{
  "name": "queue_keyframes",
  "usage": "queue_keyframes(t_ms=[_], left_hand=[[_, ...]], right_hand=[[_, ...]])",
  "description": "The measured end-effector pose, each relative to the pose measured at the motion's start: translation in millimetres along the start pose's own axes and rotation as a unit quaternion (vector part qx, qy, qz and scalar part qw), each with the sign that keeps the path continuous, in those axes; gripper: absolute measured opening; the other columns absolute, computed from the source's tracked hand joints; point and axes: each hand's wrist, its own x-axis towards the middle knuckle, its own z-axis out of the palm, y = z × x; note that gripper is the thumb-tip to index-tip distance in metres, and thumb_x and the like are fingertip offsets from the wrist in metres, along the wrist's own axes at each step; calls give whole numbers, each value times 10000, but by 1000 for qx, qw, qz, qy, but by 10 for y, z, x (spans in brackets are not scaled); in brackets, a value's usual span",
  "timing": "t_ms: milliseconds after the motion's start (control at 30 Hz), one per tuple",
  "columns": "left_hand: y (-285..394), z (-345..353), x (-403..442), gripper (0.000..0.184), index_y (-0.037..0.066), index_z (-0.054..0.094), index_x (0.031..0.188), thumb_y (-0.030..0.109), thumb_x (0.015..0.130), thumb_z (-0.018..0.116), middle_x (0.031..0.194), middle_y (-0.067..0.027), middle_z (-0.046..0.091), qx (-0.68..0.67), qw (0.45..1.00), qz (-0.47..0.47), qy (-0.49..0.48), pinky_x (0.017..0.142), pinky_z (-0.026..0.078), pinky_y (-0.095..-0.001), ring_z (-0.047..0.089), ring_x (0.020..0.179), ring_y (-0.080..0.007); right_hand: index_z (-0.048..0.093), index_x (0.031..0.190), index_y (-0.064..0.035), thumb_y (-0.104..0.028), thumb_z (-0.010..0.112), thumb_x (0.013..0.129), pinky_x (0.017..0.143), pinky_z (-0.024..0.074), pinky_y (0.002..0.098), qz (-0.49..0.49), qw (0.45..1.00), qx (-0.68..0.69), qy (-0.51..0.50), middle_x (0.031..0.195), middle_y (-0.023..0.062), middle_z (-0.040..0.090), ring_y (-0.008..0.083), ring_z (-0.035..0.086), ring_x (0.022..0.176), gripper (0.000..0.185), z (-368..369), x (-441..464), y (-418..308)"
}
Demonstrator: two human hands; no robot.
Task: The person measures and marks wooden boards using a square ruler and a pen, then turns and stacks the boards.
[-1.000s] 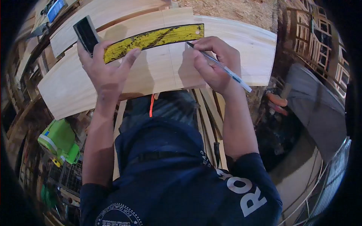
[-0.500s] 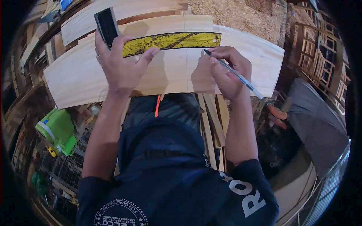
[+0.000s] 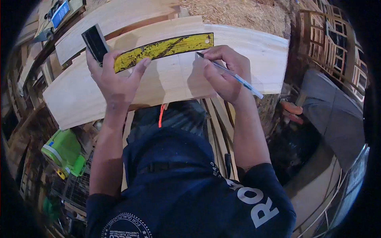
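Observation:
A try square with a black stock and a worn yellow blade lies over a pale wooden board. My left hand grips the square where stock and blade meet, its thumb on the blade's lower edge. In my right hand is a clear pen, its dark tip at the blade's lower edge near the far right end. A faint line runs across the board below the blade.
Beyond the board lie another plank and wood shavings. A green container stands at lower left. Wooden strips lie below the board, and grey cloth hangs at right.
The whole view shifted right and down, then back left. Both hands keep their hold on the square and pen, and the pen tip stays by the blade's right end.

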Motion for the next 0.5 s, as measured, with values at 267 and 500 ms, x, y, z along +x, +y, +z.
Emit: queue_keyframes(t_ms=[267,500], left_hand=[[-43,23,-12,639,61,675,1097,440,680,977,1522,-398,348,9,1000,1,-4,1157,338,-541,367,1438,-502],[-33,-1,3,578,56,654,1113,361,732,964,1495,-368,395,14,1000,11,-10,1150,358,-492,383,1434,-493]], right_hand=[[685,906,-18,-140,726,837,771,586,393,5,1000,-5,8,923,161,738,334,726,850,146,14,12,-41],[684,886,-23,-151,730,834,746,577,415,4,1000,-12,12,898,161,731,349,713,838,145,36,29,-61]])
